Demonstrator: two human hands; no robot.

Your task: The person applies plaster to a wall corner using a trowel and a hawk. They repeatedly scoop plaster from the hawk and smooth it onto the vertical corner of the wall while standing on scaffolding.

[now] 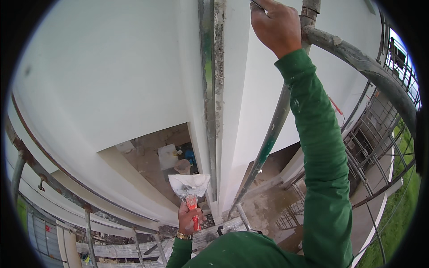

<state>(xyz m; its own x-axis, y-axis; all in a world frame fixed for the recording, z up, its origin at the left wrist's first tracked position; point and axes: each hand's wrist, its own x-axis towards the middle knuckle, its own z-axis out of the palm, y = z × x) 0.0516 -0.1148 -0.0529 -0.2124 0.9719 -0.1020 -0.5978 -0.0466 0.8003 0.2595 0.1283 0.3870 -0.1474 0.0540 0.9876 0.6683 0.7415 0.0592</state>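
Note:
Low in the head view, my left hand [187, 216] holds a wide putty knife [189, 183] by its red handle; its blade is smeared with white filler. My right hand [279, 27] is raised at the top, beside a grey scaffold pipe [311, 11], closed on a thin dark object that is mostly out of frame. A long metal strip [206, 89] with a rough plaster edge [219, 67] runs vertically down the white wall [111, 62] between my two hands.
Scaffold tubes [357, 60] cross the right side and a railing [49, 183] curves along the left. Openings in the white structure show a floor below [147, 161] with scattered items. Wooden planks [111, 248] lie at the bottom. Grass [400, 201] shows at the far right.

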